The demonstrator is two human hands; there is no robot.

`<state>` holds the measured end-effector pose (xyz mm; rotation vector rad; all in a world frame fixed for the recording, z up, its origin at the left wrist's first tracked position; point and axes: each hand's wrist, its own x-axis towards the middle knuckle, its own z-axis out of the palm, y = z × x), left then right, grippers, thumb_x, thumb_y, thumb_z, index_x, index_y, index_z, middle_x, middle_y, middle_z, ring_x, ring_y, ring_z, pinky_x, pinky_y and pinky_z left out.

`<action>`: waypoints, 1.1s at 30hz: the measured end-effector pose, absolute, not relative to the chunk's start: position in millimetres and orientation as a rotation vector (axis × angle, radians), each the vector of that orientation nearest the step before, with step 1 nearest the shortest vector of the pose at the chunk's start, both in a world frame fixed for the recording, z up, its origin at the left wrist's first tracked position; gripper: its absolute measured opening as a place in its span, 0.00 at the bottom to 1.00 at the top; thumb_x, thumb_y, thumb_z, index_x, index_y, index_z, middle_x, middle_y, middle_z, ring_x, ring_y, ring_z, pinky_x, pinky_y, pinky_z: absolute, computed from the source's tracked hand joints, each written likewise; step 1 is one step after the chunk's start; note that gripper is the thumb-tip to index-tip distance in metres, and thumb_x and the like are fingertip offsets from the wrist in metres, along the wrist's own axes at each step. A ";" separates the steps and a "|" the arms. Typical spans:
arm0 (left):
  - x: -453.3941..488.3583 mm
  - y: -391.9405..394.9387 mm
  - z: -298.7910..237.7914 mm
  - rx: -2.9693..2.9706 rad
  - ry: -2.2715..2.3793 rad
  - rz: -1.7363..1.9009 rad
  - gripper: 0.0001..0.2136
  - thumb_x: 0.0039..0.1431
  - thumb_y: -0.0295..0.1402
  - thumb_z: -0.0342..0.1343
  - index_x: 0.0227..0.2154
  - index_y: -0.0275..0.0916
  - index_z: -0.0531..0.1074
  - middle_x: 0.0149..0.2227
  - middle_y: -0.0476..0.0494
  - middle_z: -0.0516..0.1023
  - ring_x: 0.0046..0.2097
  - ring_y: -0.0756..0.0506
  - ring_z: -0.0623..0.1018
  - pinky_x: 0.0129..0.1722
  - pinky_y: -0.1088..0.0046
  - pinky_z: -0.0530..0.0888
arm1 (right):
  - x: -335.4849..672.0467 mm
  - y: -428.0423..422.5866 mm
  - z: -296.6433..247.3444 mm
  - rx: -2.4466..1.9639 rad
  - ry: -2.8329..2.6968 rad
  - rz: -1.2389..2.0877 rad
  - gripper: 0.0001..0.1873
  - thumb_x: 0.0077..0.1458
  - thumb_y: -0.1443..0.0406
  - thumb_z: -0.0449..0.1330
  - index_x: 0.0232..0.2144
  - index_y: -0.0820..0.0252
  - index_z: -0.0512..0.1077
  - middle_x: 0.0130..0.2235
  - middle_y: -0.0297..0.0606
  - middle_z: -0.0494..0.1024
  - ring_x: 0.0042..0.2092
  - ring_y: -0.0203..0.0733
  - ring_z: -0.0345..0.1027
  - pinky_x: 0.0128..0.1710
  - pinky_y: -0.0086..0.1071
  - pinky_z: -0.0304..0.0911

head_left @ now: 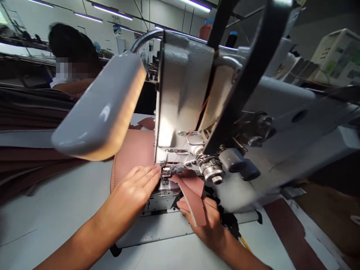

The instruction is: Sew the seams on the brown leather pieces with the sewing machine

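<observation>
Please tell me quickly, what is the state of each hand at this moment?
Left hand: open, fingers flat on the tan leather panel.
Right hand: closed, holding a leather strip.

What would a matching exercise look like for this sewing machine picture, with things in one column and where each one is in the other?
Things:
1. Left hand
2. Right hand
3. Lamp head
4. Co-worker

Places:
A. Above the leather panel
B. Flat on that panel, beside the presser foot
C. In the background, upper left
D. Beneath a leather strip

Pairs: 1-B, 2-D, 3-A, 4-C
</observation>
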<state>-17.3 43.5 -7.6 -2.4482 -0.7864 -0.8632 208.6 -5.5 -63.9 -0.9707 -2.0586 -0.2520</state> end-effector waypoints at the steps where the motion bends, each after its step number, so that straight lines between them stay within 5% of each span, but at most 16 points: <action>1: -16.8 43.3 -6.9 -2.453 -0.792 -0.879 0.20 0.57 0.14 0.37 0.44 0.31 0.69 0.44 0.38 0.77 0.45 0.44 0.75 0.45 0.66 0.72 | 202.5 -11.0 -53.0 -0.917 -2.041 -0.249 0.09 0.52 0.75 0.57 0.36 0.61 0.70 0.33 0.37 0.77 0.36 0.36 0.72 0.37 0.30 0.69; 5: -17.2 42.0 -6.3 -2.463 -0.828 -0.912 0.23 0.51 0.13 0.36 0.44 0.34 0.69 0.43 0.41 0.78 0.44 0.46 0.76 0.43 0.68 0.73 | 179.1 -9.9 -24.3 -0.859 -1.937 -0.340 0.17 0.45 0.80 0.60 0.38 0.63 0.72 0.33 0.40 0.78 0.37 0.40 0.72 0.38 0.31 0.68; 11: -26.5 34.2 -10.4 -2.659 -0.984 -1.041 0.23 0.52 0.16 0.40 0.49 0.34 0.68 0.48 0.41 0.75 0.51 0.45 0.73 0.53 0.66 0.71 | 162.3 8.8 -31.5 -0.973 -1.966 -0.733 0.16 0.50 0.75 0.61 0.42 0.61 0.74 0.37 0.40 0.79 0.39 0.44 0.72 0.45 0.36 0.64; 16: -38.6 29.5 -15.9 -2.777 -0.876 -1.130 0.24 0.53 0.16 0.41 0.49 0.41 0.69 0.54 0.45 0.71 0.59 0.45 0.67 0.58 0.62 0.68 | 162.6 3.7 -34.4 -1.014 -2.000 -0.727 0.17 0.50 0.74 0.62 0.44 0.61 0.73 0.40 0.40 0.79 0.40 0.43 0.72 0.51 0.37 0.62; 26: -42.0 28.3 -21.7 -2.721 -0.803 -0.951 0.30 0.47 0.14 0.40 0.54 0.36 0.64 0.56 0.37 0.68 0.61 0.40 0.63 0.58 0.56 0.67 | 166.4 1.9 -38.2 -1.023 -2.072 -0.627 0.13 0.54 0.72 0.59 0.44 0.68 0.74 0.47 0.42 0.76 0.43 0.40 0.72 0.60 0.35 0.55; 33: -41.6 32.6 -21.6 -2.683 -0.710 -0.942 0.26 0.49 0.15 0.40 0.51 0.34 0.64 0.53 0.33 0.70 0.60 0.39 0.64 0.55 0.56 0.69 | 167.4 1.3 -41.5 -0.944 -1.956 -0.575 0.16 0.51 0.75 0.61 0.45 0.68 0.73 0.45 0.44 0.76 0.47 0.44 0.71 0.52 0.37 0.66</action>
